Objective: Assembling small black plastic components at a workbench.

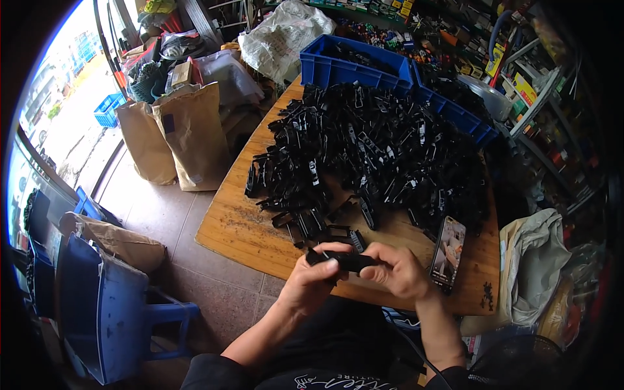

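Both hands grip one black plastic part (344, 260) just above the near edge of the wooden table (240, 227). My left hand (313, 281) wraps its left end and my right hand (398, 270) pinches its right end. A large heap of similar black plastic parts (370, 156) covers the middle and far side of the table, with a few loose ones (312, 224) close in front of my hands.
A phone (447, 252) with a lit screen lies on the table at my right. Two blue crates (354, 65) stand behind the heap. Brown paper sacks (175, 136) sit on the floor at left, a blue plastic stool (104, 305) at lower left, shelves at right.
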The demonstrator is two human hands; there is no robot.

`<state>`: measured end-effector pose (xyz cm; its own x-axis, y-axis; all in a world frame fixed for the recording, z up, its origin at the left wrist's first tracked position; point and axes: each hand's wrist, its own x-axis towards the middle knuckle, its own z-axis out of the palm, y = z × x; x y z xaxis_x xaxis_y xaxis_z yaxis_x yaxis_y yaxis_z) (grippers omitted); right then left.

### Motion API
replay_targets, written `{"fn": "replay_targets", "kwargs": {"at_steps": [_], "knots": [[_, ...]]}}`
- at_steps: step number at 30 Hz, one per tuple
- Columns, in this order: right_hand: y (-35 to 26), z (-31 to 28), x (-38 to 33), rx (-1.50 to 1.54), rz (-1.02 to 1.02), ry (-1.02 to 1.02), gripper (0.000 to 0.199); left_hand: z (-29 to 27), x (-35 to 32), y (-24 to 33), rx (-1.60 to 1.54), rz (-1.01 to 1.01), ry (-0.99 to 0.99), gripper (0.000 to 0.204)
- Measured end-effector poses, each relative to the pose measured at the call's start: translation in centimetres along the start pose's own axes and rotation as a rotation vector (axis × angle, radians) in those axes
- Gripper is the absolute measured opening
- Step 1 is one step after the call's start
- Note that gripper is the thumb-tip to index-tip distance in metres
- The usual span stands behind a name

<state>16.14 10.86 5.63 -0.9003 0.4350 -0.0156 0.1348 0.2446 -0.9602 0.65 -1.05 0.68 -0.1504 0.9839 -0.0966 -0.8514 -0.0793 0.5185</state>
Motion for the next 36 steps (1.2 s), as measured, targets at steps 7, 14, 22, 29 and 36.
{"fn": "replay_targets", "kwargs": {"at_steps": [7,14,22,29,36], "knots": [[3.6,-2.6,8.2,-1.123,-0.54,0.252,0.026,-1.3,1.6,2.1,-0.283,0.096,0.063,0.011],[-1.2,-0.6,2.9,-0.203,-0.083,0.169,0.025,-1.1,1.7,2.9,0.462,0.276,0.153,0.045],[0.9,-3.3,-5.2,-0.347,-0.03,0.711,0.012,0.7,2.4,1.0,0.663,0.155,0.08,0.02],[12.5,-18.7,-13.7,-0.801,0.264,1.129,0.018,2.0,2.4,-0.2,0.459,0.014,0.012,0.023],[13.4,-18.8,-15.5,-0.622,0.224,1.072,0.011,1.8,2.1,-0.3,0.444,-0.004,0.014,0.027]]}}
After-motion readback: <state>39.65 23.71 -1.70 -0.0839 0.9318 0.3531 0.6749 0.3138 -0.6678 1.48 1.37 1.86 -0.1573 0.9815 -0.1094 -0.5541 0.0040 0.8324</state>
